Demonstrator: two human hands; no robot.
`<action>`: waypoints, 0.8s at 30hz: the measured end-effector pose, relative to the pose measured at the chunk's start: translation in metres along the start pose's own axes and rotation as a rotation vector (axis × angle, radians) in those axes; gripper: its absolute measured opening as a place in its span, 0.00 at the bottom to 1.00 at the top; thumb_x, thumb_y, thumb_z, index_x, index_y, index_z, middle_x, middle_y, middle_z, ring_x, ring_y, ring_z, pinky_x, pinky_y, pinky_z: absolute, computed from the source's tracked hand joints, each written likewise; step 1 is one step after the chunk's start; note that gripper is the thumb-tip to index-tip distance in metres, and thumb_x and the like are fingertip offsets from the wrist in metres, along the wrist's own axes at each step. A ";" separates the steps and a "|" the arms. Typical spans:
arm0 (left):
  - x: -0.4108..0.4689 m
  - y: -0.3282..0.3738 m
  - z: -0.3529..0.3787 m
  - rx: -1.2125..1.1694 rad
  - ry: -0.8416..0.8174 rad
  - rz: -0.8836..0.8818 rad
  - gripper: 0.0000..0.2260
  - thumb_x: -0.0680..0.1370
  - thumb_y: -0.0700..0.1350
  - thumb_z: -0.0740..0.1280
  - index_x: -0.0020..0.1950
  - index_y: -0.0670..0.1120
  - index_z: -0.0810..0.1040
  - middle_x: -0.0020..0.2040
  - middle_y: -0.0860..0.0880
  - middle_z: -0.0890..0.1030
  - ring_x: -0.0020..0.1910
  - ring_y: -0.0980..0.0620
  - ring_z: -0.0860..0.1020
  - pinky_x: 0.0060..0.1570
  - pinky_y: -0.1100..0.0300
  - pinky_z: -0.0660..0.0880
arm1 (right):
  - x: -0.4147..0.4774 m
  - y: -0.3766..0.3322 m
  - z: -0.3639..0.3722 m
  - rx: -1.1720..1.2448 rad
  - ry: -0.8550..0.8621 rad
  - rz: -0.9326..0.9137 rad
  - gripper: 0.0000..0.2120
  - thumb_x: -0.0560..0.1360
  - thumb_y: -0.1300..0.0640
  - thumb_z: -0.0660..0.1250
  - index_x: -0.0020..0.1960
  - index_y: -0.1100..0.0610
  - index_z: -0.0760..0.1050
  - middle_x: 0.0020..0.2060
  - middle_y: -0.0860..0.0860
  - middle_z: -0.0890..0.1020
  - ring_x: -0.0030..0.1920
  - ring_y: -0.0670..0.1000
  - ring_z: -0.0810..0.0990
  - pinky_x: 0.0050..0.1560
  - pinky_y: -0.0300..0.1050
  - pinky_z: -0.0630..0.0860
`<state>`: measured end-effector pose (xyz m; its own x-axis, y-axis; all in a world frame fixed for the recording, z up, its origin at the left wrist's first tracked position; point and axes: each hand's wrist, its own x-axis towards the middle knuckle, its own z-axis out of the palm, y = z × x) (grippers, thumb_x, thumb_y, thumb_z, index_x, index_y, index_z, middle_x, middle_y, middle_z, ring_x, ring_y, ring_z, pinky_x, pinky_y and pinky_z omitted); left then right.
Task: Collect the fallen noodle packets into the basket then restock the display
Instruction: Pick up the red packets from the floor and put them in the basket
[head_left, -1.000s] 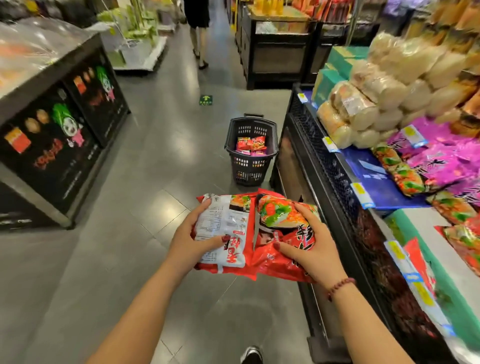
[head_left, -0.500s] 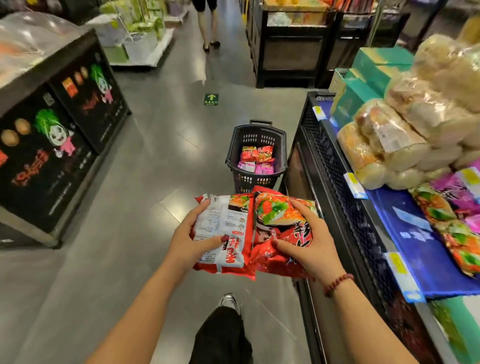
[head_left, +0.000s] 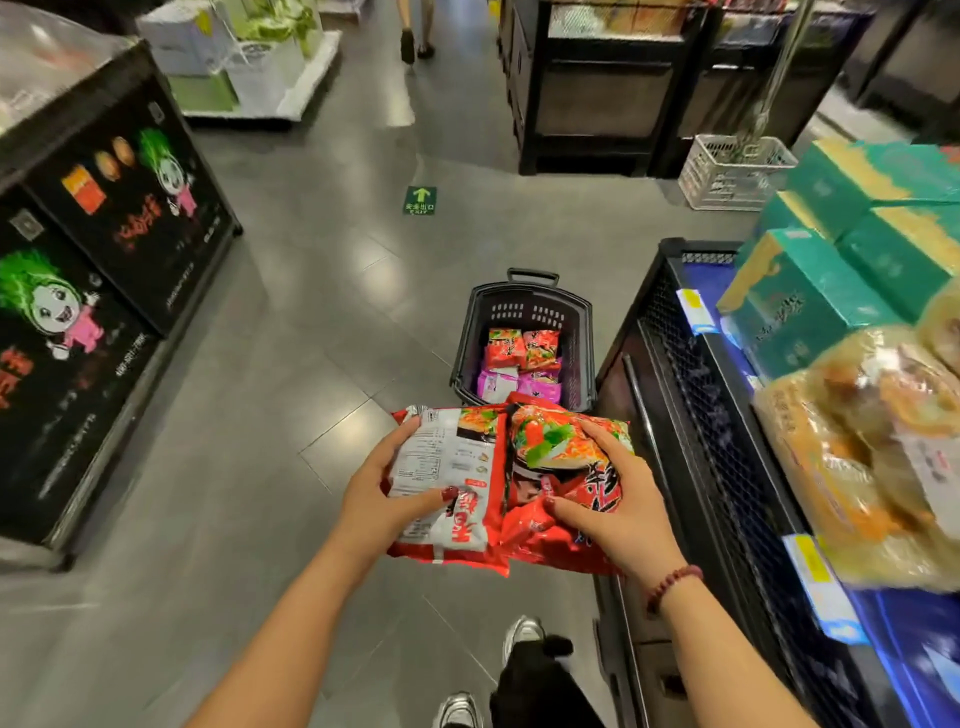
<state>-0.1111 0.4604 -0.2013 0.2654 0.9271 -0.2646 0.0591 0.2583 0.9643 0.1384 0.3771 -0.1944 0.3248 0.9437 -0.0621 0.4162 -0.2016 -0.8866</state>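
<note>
Aisle floor (head_left: 311, 364): grey tile; black basket (head_left: 584, 332) stands ahead, beside the display shelf (head_left: 685, 405), with red and pink packets (head_left: 522, 358) inside.
Left hand (head_left: 376, 493): thumb over, fingers under a back-up red noodle packet (head_left: 447, 467).
Right hand (head_left: 618, 512): clamped on a face-up packet (head_left: 566, 457), edges overlapping.
Risk: slick wrappers may slide apart; a drop from here would likely miss the basket.

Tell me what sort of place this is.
Most likely a supermarket aisle: a shopping basket of noodle packets stands on the floor, price tags line the shelf edge, and green boxes are stacked on it.
</note>
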 end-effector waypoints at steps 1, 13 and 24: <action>0.016 0.002 0.002 0.002 0.005 -0.006 0.37 0.62 0.38 0.81 0.67 0.59 0.74 0.62 0.53 0.80 0.56 0.50 0.82 0.51 0.50 0.81 | 0.017 0.002 -0.001 0.008 -0.013 0.007 0.40 0.63 0.57 0.80 0.69 0.38 0.67 0.61 0.50 0.72 0.53 0.24 0.67 0.47 0.16 0.63; 0.222 0.048 0.059 0.030 0.076 -0.036 0.35 0.67 0.31 0.77 0.68 0.55 0.73 0.60 0.61 0.78 0.54 0.56 0.82 0.45 0.61 0.80 | 0.250 0.019 -0.037 0.021 -0.073 0.063 0.40 0.64 0.57 0.80 0.66 0.33 0.65 0.61 0.50 0.70 0.56 0.39 0.70 0.61 0.37 0.66; 0.377 0.067 0.065 0.086 0.016 -0.132 0.33 0.68 0.33 0.77 0.64 0.61 0.72 0.61 0.56 0.76 0.53 0.53 0.82 0.40 0.60 0.81 | 0.386 0.031 -0.034 -0.012 -0.058 0.163 0.39 0.64 0.56 0.80 0.61 0.28 0.62 0.59 0.50 0.71 0.57 0.44 0.68 0.59 0.38 0.66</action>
<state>0.0558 0.8097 -0.2355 0.2341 0.8911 -0.3887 0.1749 0.3547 0.9185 0.3052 0.7262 -0.2305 0.3394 0.9117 -0.2316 0.3725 -0.3563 -0.8569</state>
